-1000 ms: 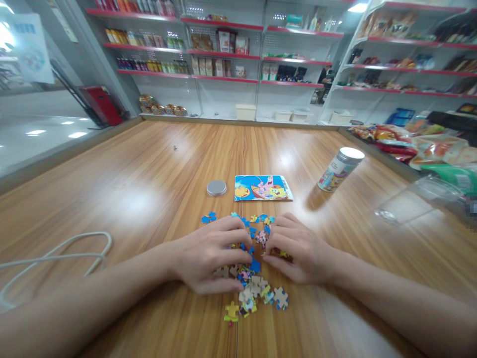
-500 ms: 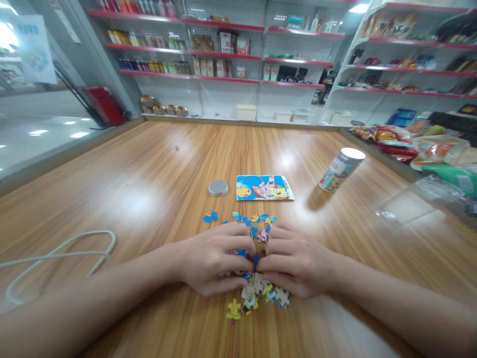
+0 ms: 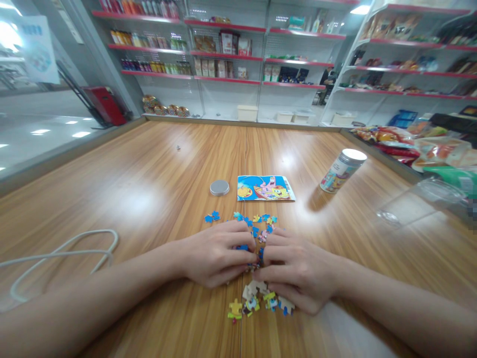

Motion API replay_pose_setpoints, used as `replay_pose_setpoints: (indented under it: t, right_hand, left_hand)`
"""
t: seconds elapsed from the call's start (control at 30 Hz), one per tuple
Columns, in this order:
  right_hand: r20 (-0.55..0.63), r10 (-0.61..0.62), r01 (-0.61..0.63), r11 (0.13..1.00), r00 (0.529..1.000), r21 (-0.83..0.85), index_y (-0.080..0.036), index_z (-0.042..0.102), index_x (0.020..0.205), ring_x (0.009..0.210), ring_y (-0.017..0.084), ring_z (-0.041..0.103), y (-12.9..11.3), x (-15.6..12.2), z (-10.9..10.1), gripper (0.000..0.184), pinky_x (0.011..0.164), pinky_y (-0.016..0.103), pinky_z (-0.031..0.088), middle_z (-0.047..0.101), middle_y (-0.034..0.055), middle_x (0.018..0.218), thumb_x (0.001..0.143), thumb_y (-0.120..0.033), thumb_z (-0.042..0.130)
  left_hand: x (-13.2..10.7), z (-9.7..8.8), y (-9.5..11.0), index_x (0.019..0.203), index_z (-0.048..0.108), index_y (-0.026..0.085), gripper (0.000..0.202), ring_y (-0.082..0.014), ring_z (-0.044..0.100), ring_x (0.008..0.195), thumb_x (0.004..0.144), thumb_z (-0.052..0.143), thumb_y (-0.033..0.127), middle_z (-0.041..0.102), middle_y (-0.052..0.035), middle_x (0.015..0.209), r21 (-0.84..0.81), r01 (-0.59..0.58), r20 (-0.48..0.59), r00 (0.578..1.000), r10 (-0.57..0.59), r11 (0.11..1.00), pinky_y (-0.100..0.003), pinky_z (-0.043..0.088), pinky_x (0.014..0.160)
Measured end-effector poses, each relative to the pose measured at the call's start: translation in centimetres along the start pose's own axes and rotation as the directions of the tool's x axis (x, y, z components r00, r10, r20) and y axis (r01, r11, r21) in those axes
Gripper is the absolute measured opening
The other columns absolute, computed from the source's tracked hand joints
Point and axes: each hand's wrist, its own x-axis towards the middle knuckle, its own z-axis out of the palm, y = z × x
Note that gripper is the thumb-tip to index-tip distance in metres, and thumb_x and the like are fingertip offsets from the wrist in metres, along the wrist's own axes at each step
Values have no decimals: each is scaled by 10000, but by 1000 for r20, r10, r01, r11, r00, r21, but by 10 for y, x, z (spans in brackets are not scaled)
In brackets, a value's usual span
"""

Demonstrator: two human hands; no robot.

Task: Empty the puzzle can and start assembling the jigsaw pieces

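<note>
Small colourful jigsaw pieces (image 3: 257, 301) lie in a loose heap on the wooden table (image 3: 149, 174). My left hand (image 3: 218, 253) rests palm down on the left part of the heap, fingers curled over pieces. Close beside it, my right hand (image 3: 296, 268) covers the right part, its fingers also curled around pieces. The fingertips of both hands almost meet in the middle. More pieces (image 3: 257, 221) are scattered just beyond the hands, and a few blue ones (image 3: 211, 217) lie to the left. A printed cartoon picture card (image 3: 265, 188) lies flat further back.
A round metal lid (image 3: 219, 187) sits left of the card. A cylindrical tin (image 3: 342, 170) with a white cap stands at the right. A white cable (image 3: 63, 258) loops at the left. Snack packets (image 3: 417, 141) and a clear container (image 3: 421, 201) crowd the right edge. Shop shelves (image 3: 223, 54) stand behind.
Both hands have drawn closer together and slid toward me, sweeping pieces inward; the right hand now covers pieces that lay bare at the near right.
</note>
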Motion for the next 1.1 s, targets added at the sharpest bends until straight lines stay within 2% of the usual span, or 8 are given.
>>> replay_pose_setpoints:
  t: [0.2,0.33,0.5,0.7,0.87,1.0,1.1]
  right_hand:
    - [11,9,-9,1000,1000,8,-162,664,1088,905,223,565,-2,2,-2,215,820,405,410,648,77,893,926,-247,553]
    - [23,9,-9,1000,1000,3,-181,672,1109,893,213,563,-2,2,-3,220,832,402,412,639,67,884,931,-237,555]
    - [12,3,-3,1000,1000,-6,-183,676,1037,891,212,565,-1,2,-1,161,832,396,413,629,56,852,924,-237,575]
    - [-74,1,-2,1000,997,-21,-166,663,943,839,202,552,1,1,2,118,792,371,412,624,57,816,925,-176,547]
    - [-121,30,-25,999,992,43,-181,618,799,770,183,516,4,-1,4,147,737,353,396,604,44,790,925,-215,553]
    - [-156,73,-74,997,985,0,-177,660,949,822,188,530,2,1,4,92,758,355,396,621,49,849,921,-171,572]
    - [-103,25,-27,1000,994,-14,-200,673,1036,827,186,531,-1,2,4,126,767,361,389,605,40,860,939,-222,596]
  left_hand:
    - [0,0,-1,1098,617,157,248,-229,571,901,863,567,94,688,-123,1051,-49,0,-4,1000,0,999,-409,502,810]
    - [0,-1,-1,1031,626,166,159,-227,576,909,884,580,127,697,-114,1027,-84,4,-2,1000,-4,996,-409,498,824]
    - [0,-1,-2,944,641,173,53,-214,574,880,901,610,173,681,-105,988,-68,-10,-26,1000,9,998,-399,496,802]
    - [0,0,-3,907,632,163,34,-202,564,845,912,639,196,683,-95,945,-59,-3,-52,999,0,998,-371,496,770]
    - [0,1,-5,952,623,161,74,-206,576,828,909,652,214,703,-90,903,-76,-13,-61,998,9,997,-380,503,775]
    - [0,1,-5,977,627,166,86,-210,601,846,897,651,188,714,-92,923,-85,-14,-68,998,9,996,-386,512,796]
    - [0,1,-4,950,623,175,84,-203,614,842,876,653,147,717,-91,921,-91,-12,-80,997,5,996,-371,520,789]
